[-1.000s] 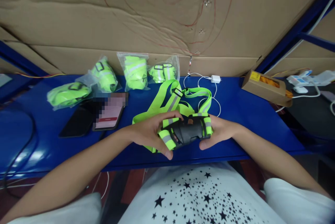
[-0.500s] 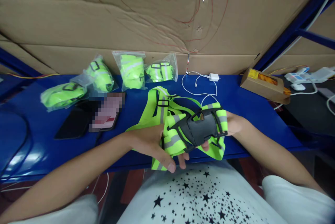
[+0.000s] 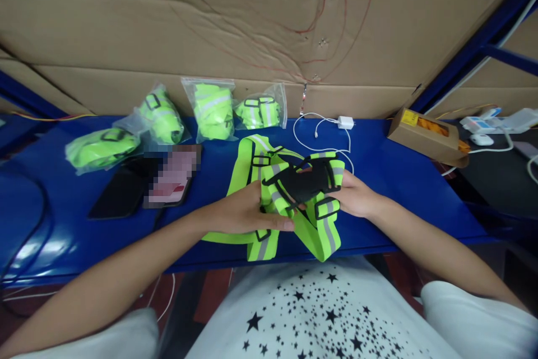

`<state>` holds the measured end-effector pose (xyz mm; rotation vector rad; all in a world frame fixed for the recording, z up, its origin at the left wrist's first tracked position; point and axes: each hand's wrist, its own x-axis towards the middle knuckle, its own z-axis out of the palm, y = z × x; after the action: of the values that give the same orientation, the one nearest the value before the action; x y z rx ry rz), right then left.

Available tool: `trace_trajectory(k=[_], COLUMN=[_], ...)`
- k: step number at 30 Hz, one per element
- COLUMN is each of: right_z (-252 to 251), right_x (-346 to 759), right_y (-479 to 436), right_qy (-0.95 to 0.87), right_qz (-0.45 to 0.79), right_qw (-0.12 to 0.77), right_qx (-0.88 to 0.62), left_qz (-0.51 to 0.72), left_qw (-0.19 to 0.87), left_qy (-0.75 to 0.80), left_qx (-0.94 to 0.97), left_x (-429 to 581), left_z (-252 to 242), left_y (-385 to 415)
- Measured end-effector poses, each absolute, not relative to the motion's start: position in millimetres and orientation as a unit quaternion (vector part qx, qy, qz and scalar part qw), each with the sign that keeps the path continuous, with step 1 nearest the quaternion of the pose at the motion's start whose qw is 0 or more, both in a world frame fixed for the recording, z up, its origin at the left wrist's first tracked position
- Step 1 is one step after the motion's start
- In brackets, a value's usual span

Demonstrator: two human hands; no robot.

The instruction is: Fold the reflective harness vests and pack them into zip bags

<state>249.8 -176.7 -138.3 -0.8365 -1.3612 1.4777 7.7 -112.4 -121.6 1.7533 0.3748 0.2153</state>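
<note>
A neon-green reflective vest made of straps with grey stripes lies partly on the blue table and partly in my hands. Its black plastic buckle is fastened and faces up between them. My left hand grips the webbing at the buckle's left end, thumb stretched along the near side. At the right end, my right hand holds the strap, its fingertips hidden behind the webbing. Loose strap loops with black sliders hang below the buckle toward the table's front edge.
Several clear bags with folded green vests stand along the cardboard wall. Left of my hands lie a black phone and a second phone. A white charger with its cable and an open cardboard box sit at the back right.
Both hands have moved the buckle slightly up and left, away from my body, and tilted it. More of the hanging straps and a slider now show below it.
</note>
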Motion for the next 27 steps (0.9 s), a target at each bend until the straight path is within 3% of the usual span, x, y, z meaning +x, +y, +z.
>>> trace_trajectory(k=[4, 9, 12, 15, 18, 22, 27], right_z=[-137.3, -120.9, -113.6, -110.4, -109.4, -109.3, -116.6], right_x=[248.3, 256.0, 260.9, 261.4, 260.5, 261.9, 261.5], right_y=[-175.7, -175.5, -176.5, -177.4, -175.1, -170.6, -174.4], right_qy=[-0.491, -0.438, -0.423, -0.422, -0.424, -0.423, -0.428], right_qz=[0.613, 0.689, 0.686, 0.665, 0.648, 0.623, 0.619], right_qw=[0.505, 0.472, 0.484, 0.513, 0.543, 0.568, 0.548], right_qx=[-0.357, -0.333, -0.341, -0.340, -0.324, -0.332, -0.365], left_qz=[0.064, 0.024, 0.029, 0.173, 0.349, 0.416, 0.401], left_qw=[0.787, 0.799, 0.701, 0.453, 0.214, 0.207, 0.255], left_qy=[0.071, 0.059, 0.070, 0.202, 0.302, 0.247, 0.092], left_qx=[0.610, 0.598, 0.709, 0.851, 0.861, 0.851, 0.875], left_x=[4.9, 0.6, 3.1, 7.9, 9.5, 8.9, 12.9], left_z=[-118.2, -111.8, -113.1, -121.1, -128.4, -127.6, -127.2], left_y=[-110.3, -105.4, -108.7, -116.2, -117.9, -109.9, -110.8])
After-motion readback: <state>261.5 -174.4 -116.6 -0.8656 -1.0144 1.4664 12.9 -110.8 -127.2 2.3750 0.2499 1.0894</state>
